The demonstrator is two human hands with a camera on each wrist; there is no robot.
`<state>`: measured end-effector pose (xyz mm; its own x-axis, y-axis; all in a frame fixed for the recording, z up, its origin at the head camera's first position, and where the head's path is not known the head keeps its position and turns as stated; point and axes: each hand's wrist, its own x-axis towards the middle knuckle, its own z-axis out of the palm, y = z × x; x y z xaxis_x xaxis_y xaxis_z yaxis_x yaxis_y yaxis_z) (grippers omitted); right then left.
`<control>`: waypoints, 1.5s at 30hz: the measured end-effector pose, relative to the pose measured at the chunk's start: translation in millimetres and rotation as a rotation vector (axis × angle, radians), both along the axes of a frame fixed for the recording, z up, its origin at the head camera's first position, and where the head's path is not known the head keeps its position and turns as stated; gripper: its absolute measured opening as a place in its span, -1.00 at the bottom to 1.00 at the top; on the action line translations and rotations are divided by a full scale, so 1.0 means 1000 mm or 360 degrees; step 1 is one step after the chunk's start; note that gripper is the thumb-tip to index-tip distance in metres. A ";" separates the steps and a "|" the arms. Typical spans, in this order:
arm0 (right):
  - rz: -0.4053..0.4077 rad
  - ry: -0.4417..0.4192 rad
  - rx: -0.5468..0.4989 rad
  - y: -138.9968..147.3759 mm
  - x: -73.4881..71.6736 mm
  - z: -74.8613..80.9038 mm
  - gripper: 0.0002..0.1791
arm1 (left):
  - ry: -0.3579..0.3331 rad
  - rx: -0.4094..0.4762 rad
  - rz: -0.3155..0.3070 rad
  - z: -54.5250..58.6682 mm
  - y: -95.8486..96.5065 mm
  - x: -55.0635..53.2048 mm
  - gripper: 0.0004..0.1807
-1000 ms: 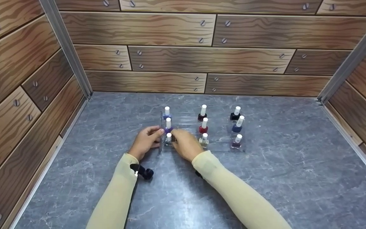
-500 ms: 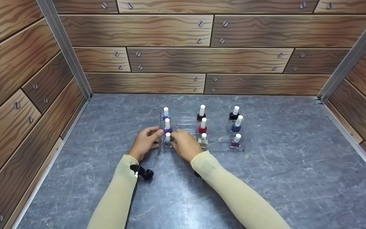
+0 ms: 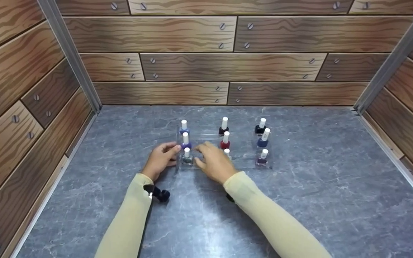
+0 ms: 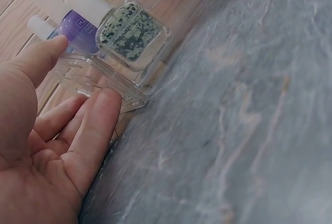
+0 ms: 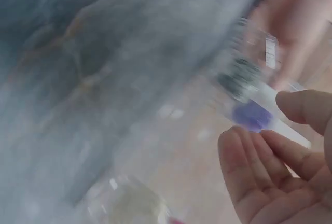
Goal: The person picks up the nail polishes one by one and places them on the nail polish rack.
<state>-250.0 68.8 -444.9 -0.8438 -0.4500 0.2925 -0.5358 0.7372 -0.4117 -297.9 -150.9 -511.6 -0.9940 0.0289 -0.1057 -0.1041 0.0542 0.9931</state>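
A clear stepped display rack (image 3: 243, 163) carries nail polish bottles with white caps. My left hand (image 3: 159, 160) pinches the rack's left side panel; in the left wrist view the thumb lies at its upper edge and fingertips at its lower one. At the rack's front left stands a green speckled nail polish bottle (image 4: 132, 32), with a purple bottle (image 4: 78, 31) behind it. My right hand (image 3: 214, 163), fingers loosely bent and holding nothing, is just right of the speckled bottle. It partly hides the front middle bottle (image 3: 227, 152). The right wrist view is blurred.
Also on the rack are a light blue bottle (image 3: 184, 131), a red bottle (image 3: 224, 144), a dark red bottle (image 3: 223, 130), a black bottle (image 3: 260, 129), a navy bottle (image 3: 262, 142) and a plum bottle (image 3: 262, 161). Wood-patterned walls (image 3: 185, 68) enclose the grey marbled table (image 3: 321, 200).
My right hand has let go of the speckled bottle and drawn back a little to the right, its fingers spread more. My left hand keeps its place on the rack.
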 end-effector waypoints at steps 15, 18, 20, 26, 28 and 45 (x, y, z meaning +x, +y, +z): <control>-0.0158 0.0112 -0.0515 0.142 0.027 0.028 -0.92 | -0.0049 0.0015 0.0014 0.004 -0.022 0.005 -0.35; -0.0245 0.0165 -0.0580 0.161 0.026 0.026 -0.94 | -0.0042 0.0019 0.0037 0.006 -0.021 0.007 -0.37; -0.0269 0.0220 -0.0610 0.169 0.025 0.025 -0.94 | -0.0035 0.0021 0.0054 0.006 -0.020 0.008 -0.39; -0.0322 0.0309 -0.0636 0.183 0.026 0.022 -0.89 | -0.0021 0.0041 0.0056 0.005 -0.015 0.012 -0.42; -0.0341 0.0316 -0.0646 0.186 0.027 0.022 -0.86 | -0.0021 0.0043 0.0066 0.005 -0.015 0.014 -0.43; -0.0415 0.0515 -0.0873 0.196 0.024 0.039 -0.92 | -0.0016 0.0216 0.0224 0.025 -0.017 0.015 -0.47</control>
<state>-225.6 264.9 -405.7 -0.7362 0.0412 0.6755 -0.5281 0.5893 -0.6115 -282.8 -168.2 -486.5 -0.9881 -0.0958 -0.1202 -0.1110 -0.0959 0.9892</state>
